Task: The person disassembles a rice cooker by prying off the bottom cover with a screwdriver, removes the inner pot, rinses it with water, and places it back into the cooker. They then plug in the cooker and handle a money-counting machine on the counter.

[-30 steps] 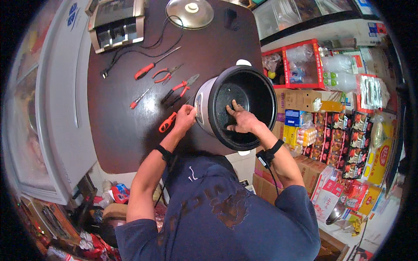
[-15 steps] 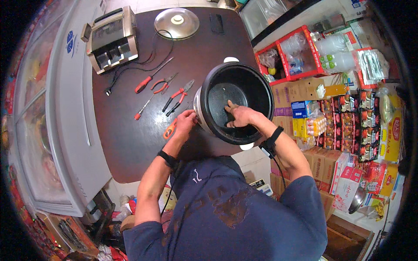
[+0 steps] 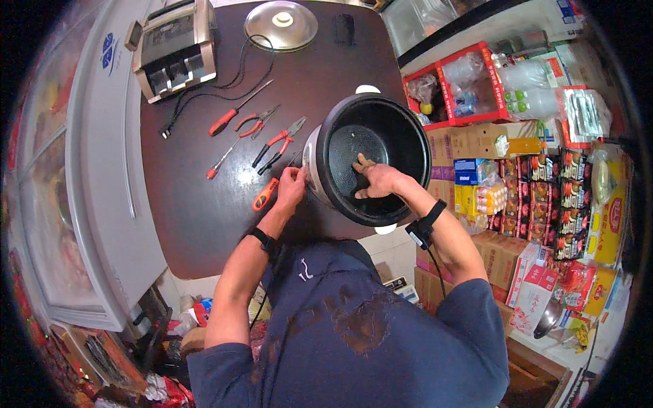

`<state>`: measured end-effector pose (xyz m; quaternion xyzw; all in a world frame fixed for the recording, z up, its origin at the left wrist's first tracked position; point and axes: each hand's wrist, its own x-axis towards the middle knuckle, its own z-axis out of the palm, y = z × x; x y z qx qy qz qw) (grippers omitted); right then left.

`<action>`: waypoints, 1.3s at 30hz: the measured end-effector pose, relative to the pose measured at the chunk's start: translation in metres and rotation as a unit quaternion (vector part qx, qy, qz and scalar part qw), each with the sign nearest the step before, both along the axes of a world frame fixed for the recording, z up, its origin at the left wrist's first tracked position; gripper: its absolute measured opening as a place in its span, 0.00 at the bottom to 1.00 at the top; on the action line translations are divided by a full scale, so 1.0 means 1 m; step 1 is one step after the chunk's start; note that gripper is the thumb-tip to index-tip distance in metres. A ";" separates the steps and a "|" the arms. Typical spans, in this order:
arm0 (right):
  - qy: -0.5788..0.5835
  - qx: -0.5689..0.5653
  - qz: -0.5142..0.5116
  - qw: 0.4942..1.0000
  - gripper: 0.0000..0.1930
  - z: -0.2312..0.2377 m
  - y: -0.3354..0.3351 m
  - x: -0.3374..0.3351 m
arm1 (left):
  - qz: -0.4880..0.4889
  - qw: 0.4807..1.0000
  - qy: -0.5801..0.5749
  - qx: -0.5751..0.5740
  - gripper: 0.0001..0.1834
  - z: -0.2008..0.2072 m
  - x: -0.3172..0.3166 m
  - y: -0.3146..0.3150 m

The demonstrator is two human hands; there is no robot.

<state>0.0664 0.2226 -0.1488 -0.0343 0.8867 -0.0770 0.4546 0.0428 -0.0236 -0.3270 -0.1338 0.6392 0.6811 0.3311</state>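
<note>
A rice cooker with a white outer body and black rim leans over on the table, its opening turned toward me. My right hand reaches into its black inner pot, fingers apart and pressed on the inside. At the cooker's left side my left hand has its fingers pinched together against the outer wall; what they hold, if anything, is hidden. An orange-handled tool lies just left of that hand. Beyond it are combination pliers with red and black handles.
Needle-nose pliers, a red-handled screwdriver and a thinner screwdriver lie on the dark table. Farther back are a boxy machine with a cord and a glass lid. Packed goods stand to the right.
The view has shifted slightly. My left hand has drawn a little away from the orange handle, which now shows more fully. The right hand stays inside the pot.
</note>
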 end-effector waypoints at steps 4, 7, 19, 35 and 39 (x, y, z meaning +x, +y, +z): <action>0.012 -0.003 0.011 1.000 0.52 0.002 -0.001 -0.003 | -0.002 1.000 -0.002 0.013 0.18 0.000 -0.001 0.000; 0.026 -0.006 0.007 1.000 0.50 0.002 0.000 -0.001 | -0.011 0.998 -0.043 0.040 0.18 0.004 0.000 -0.004; 0.056 -0.034 0.012 0.998 0.49 0.003 0.006 0.011 | -0.007 0.995 -0.016 0.097 0.16 0.019 0.001 -0.016; -0.004 -0.027 0.017 0.999 0.52 0.008 0.007 0.002 | 0.024 0.999 0.016 0.041 0.14 0.000 0.000 -0.001; -0.015 -0.023 0.004 1.000 0.52 0.008 0.006 0.003 | 0.032 0.998 0.052 -0.029 0.16 -0.005 0.002 0.003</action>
